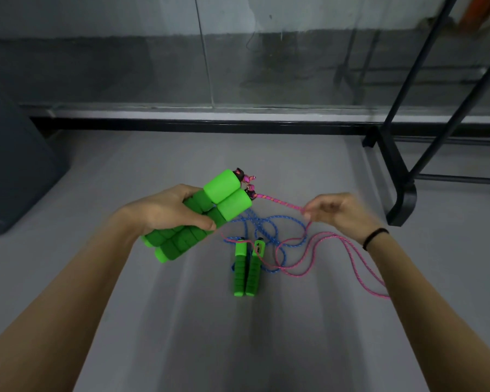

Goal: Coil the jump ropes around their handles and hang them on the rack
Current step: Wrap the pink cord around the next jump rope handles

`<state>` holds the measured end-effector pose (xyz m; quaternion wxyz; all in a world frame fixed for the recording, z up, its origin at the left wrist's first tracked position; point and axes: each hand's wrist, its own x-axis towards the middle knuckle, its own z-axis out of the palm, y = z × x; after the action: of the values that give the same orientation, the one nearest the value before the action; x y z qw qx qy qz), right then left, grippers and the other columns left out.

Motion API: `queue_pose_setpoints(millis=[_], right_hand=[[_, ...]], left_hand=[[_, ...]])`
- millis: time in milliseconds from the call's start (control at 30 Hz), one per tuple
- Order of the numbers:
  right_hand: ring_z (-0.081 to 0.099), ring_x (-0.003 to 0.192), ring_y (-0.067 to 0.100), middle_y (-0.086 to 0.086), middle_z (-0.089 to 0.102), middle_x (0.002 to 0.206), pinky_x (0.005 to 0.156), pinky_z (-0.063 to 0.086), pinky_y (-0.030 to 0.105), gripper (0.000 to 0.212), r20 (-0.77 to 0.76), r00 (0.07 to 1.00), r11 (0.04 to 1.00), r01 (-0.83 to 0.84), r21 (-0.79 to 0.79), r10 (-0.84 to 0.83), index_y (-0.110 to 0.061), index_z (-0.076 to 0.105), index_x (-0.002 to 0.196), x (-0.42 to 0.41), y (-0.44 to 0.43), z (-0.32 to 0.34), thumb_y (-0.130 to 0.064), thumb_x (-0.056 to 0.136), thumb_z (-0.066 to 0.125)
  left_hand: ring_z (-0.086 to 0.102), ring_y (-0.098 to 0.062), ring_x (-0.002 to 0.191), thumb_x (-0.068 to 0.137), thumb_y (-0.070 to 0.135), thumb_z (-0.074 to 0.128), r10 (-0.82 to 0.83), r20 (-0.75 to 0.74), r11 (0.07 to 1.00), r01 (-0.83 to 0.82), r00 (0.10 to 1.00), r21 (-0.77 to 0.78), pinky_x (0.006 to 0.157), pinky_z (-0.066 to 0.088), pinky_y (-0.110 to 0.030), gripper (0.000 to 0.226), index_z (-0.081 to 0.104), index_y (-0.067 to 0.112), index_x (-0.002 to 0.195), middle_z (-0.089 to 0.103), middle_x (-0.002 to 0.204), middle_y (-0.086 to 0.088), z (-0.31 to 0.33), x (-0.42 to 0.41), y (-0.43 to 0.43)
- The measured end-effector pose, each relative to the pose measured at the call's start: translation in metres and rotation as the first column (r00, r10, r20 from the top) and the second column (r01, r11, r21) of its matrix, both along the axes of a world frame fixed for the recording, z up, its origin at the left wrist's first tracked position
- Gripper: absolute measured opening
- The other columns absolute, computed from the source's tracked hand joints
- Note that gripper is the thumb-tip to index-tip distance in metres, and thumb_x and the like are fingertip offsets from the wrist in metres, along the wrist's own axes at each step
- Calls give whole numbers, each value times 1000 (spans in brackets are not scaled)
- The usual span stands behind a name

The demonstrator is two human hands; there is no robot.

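Left hand point(170, 213) grips a pair of bright green foam handles point(227, 195) held side by side, fingers & thumb curled round the ribbed mid part; fat ends point up & away to the right, thin ends stick out below the palm. From the dark caps at the fat ends a pink braided rope point(277, 200) runs across to the right hand point(343, 213), which pinches it betw. thumb & fingertips, fingers curled in; black band point(375, 237) on that wrist. Past the pinch the rope drops in long loops to the grey floor point(181, 335), one loop passing under the right forearm. A second pair of green foam handles point(246, 268) lies on the floor betw. & below the two hands, side by side, touching, w/ its blue braided rope point(266, 226) in a loose tangle just beyond, crossing the pink loops. Black metal rack point(402, 176) stands at right, near the right hand but apart from both ropes. Dark bin point(12, 179) at far left.
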<state>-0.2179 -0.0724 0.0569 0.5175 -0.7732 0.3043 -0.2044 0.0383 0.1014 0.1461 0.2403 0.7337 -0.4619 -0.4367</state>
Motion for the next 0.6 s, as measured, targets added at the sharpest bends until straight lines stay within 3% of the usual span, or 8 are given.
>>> queue_pose_setpoints(millis=[100,200,267,333,400,433,500,600], right_hand=[[55,103,4,-4,62,109,104,39,31,32,-357,927,988,-140,-57,111,-22,63,103,10,1,2,-14,74,75],[32,135,9,-7,36,145,111,28,28,77,-116,957,963,-269,-8,267,-23,36,138,39,15,17,-9,73,76],[36,135,14,-1,35,147,111,32,31,88,126,904,901,-422,103,409,-20,26,142,59,27,27,7,71,70],[52,120,11,0,52,130,101,45,28,76,253,863,851,-488,192,438,-16,34,135,69,32,38,17,71,60],[66,88,8,-5,70,94,82,52,20,40,221,888,879,-443,176,403,-14,60,104,72,34,55,14,76,57],[65,68,9,-5,69,71,73,52,19,28,204,903,900,-409,148,377,-16,65,82,72,33,65,11,80,56],[43,43,9,-7,47,45,63,51,22,43,216,942,930,-303,210,258,-20,60,57,69,28,87,5,90,47],[26,41,5,-10,31,46,50,43,18,36,259,955,924,-222,311,142,-20,66,60,60,20,142,-6,90,51]], left_hand=[[71,-30,84,68,10,80,-72,14,997,71,997,28,81,57,-46,24,69,13,89,75,90,-13,2,-5,-1],[71,-24,80,61,17,79,-139,2,990,139,990,34,79,58,-42,25,69,18,84,75,84,-9,8,-11,-5],[71,-17,73,67,9,80,-180,-1,983,180,984,35,71,59,-32,21,68,20,81,75,77,-2,14,-14,-8],[69,-12,68,72,4,76,-190,-7,982,190,982,25,65,57,-25,20,67,19,80,74,72,3,24,-15,-10],[69,-14,72,72,4,75,-154,-17,988,154,988,1,69,58,-29,18,68,16,84,73,76,0,38,-14,-12],[69,-16,73,72,5,75,-129,-29,992,128,991,-9,72,57,-32,19,68,15,86,73,78,-2,47,-14,-13],[68,-16,71,69,6,78,-95,-47,995,95,994,-16,71,56,-33,22,67,13,87,71,78,-4,71,-13,-14],[66,-11,67,64,7,81,-90,-46,996,91,995,7,63,55,-26,28,65,14,86,68,74,-1,121,-14,-16]])
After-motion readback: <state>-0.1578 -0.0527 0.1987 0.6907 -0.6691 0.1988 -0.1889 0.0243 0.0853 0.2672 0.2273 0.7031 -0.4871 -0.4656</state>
